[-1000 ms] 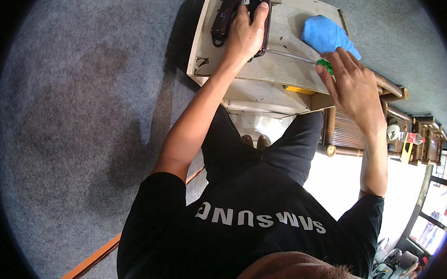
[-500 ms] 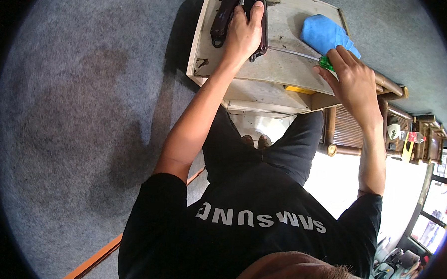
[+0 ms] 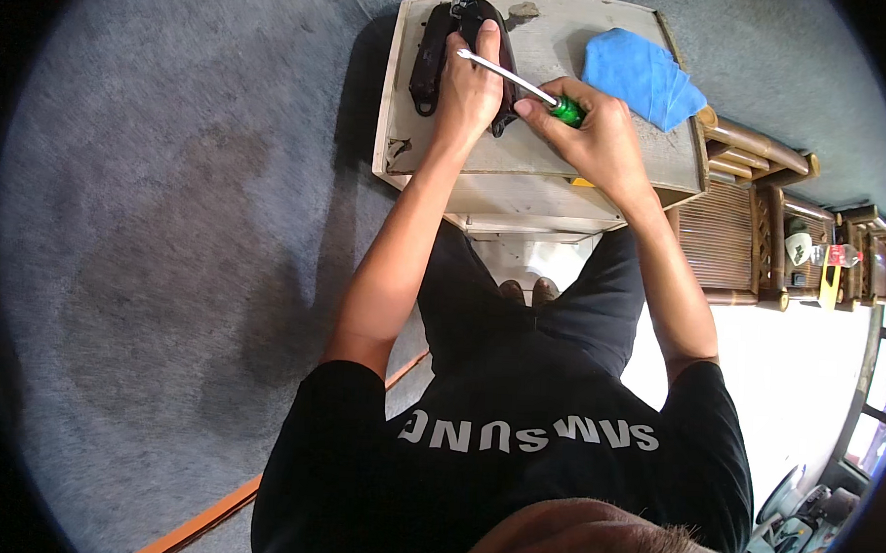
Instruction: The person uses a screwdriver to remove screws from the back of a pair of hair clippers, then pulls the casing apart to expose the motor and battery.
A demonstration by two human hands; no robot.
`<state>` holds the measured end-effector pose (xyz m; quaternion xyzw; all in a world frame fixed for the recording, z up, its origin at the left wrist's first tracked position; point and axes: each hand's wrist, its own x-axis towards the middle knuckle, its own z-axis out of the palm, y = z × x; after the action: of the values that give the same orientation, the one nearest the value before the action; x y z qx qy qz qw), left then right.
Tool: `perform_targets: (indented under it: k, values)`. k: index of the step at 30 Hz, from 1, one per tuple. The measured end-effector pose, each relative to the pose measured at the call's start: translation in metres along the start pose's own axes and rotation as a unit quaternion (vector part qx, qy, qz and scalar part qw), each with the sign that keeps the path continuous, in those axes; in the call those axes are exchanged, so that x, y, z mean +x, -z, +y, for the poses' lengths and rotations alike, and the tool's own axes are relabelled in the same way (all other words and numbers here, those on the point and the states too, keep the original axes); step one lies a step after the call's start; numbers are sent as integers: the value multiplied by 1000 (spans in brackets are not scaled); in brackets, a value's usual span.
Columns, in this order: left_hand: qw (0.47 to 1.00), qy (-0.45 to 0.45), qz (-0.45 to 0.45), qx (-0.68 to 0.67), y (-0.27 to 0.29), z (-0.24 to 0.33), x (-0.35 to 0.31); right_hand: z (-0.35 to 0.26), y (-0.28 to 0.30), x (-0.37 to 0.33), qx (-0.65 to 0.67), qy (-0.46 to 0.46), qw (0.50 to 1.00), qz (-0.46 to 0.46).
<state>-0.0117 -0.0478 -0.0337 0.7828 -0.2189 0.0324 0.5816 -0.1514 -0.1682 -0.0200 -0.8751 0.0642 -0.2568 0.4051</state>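
A dark, two-part elongated object lies on the small pale wooden table, its halves side by side with a metal piece at the far end. My left hand grips it, thumb over the right half; the other fingers are partly hidden. In my right hand is a screwdriver with a green see-through handle. Its metal shaft slants up to the left, and the tip appears in front of my left hand; whether it touches cannot be told. A folded blue cloth lies just beyond my right hand.
Below the tabletop is an open shelf with something yellow inside. Bamboo furniture stands at the right, with a bottle and a pale object on it. A grey wall fills the left.
My right hand has moved left with the screwdriver, bringing its tip from the object's right side up to my left hand. My left hand keeps its hold.
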Motion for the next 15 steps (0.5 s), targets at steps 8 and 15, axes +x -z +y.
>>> perform_targets:
  k: [8, 15]
  values:
    - [1000, 8, 9, 22, -4, -5, 1, 2, -3, 4, 4, -14, 999, -42]
    - [1000, 10, -26, 0, 1, -1, 1, 4, -6, 8, 51, -21, 997, -58]
